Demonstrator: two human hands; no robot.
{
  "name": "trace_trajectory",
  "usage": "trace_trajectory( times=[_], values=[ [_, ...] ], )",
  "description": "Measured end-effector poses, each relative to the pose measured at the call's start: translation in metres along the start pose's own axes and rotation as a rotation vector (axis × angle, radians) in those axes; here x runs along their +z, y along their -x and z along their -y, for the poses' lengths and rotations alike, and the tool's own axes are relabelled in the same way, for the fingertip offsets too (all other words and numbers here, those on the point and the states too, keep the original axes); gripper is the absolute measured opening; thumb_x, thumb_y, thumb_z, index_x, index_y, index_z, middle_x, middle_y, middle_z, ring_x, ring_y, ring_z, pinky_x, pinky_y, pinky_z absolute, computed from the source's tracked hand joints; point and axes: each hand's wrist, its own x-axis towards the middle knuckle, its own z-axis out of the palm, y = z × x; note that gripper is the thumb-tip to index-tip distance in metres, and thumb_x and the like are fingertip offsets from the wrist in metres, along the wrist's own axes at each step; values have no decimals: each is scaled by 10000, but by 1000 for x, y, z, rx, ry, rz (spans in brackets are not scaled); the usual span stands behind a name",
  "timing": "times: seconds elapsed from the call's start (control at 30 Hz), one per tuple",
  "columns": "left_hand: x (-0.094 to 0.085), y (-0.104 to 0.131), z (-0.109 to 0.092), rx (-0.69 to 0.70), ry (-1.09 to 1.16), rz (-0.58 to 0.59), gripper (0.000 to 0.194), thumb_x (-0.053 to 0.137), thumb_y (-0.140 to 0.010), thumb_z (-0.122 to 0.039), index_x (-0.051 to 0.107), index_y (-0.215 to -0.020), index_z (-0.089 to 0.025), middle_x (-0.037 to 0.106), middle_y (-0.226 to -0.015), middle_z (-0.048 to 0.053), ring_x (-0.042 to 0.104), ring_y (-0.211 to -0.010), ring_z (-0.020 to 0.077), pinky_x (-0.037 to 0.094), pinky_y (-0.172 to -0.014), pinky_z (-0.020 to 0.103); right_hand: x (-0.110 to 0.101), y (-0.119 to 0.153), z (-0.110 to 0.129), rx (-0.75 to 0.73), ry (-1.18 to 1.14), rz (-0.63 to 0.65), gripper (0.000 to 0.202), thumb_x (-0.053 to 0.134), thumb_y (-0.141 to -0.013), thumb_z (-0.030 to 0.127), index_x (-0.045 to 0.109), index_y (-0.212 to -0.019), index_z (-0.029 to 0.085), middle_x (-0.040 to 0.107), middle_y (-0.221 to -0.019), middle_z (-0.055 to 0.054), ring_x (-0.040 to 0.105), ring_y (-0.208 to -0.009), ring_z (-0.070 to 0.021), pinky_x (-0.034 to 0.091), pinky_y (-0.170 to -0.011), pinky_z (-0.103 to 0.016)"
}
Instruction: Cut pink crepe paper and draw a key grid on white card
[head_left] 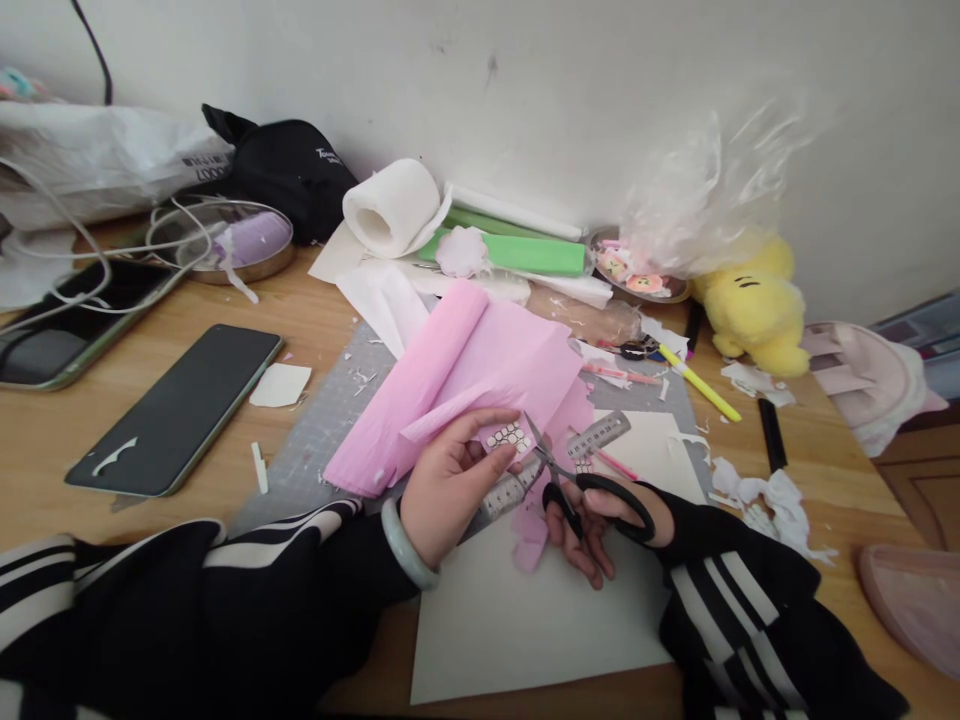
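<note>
Between the thumb and fingers of my left hand is a small piece of white paper with a black honeycomb pattern. My right hand has its fingers through the black handles of a pair of scissors. The scissor blades are parted, with their tips beside the patterned paper's right edge. Beneath both hands lies a metal ruler, partly covered. Pink crepe paper, part rolled and part spread, lies just behind my left hand. A white sheet is under my right hand.
A grey cutting mat underlies the papers. Phones lie at left. Behind are a tissue roll, a green strip and a bowl of small decorations. A yellow plush toy, a yellow marker and paper scraps are at right.
</note>
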Motion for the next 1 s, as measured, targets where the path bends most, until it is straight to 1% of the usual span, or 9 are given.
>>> trace_trajectory(
  times=[0.2, 0.4, 0.57, 0.7, 0.83, 0.93, 1.0],
  values=[
    [0, 0, 2, -12, 22, 25, 297, 661, -682, -213, 603, -972, -183, 609, -705, -20, 573, -607, 95, 474, -592, 181, 0, 1, 1, -19, 5, -1, 571, 469, -708, 639, 503, -841, 84, 550, -464, -16, 542, -340, -118, 435, -294, -175],
    [1, 1, 0, -7, 5, -11, 309, 667, -663, -203, 613, -967, -180, 617, -725, -9, 579, -592, 108, 484, -574, 199, 0, 0, 1, -33, 38, 8, 501, 471, -728, 609, 472, -765, 109, 532, -463, 7, 517, -324, -96, 416, -277, -160],
    [1, 0, -4, 5, 0, -21, 347, 665, -658, -189, 606, -1001, -183, 615, -733, -9, 573, -577, 104, 497, -567, 206, -2, 1, -4, -46, 16, -37, 421, 502, -749, 544, 441, -729, 128, 507, -456, 37, 502, -320, -74, 384, -261, -130],
    [1, 0, -6, 13, 4, -24, 392, 659, -660, -172, 587, -1045, -177, 607, -772, -5, 565, -582, 97, 496, -564, 196, -2, 2, -6, -23, 13, -63, 386, 518, -761, 505, 431, -714, 132, 511, -466, 36, 504, -326, -76, 383, -257, -138],
    [2, 0, -4, 5, 13, 3, 397, 658, -670, -181, 580, -1059, -191, 592, -774, -14, 530, -536, 74, 477, -529, 177, 2, 1, -3, -49, 37, -75, 412, 496, -762, 534, 429, -706, 131, 491, -445, 43, 483, -302, -72, 361, -238, -135],
    [1, 2, 0, -18, 29, 66, 410, 643, -695, -194, 556, -1096, -201, 572, -692, -27, 547, -568, 88, 467, -552, 177, 5, 0, 0, -58, 23, -49, 468, 472, -734, 599, 424, -711, 134, 498, -462, 33, 491, -316, -77, 381, -253, -148],
    [1, 3, 1, -35, 28, 90, 428, 633, -706, -201, 535, -1123, -194, 555, -630, -35, 547, -567, 94, 459, -555, 179, 6, -1, 1, -59, 18, -54, 475, 474, -725, 609, 416, -708, 139, 493, -461, 37, 492, -317, -77, 387, -258, -150]
  ],
)
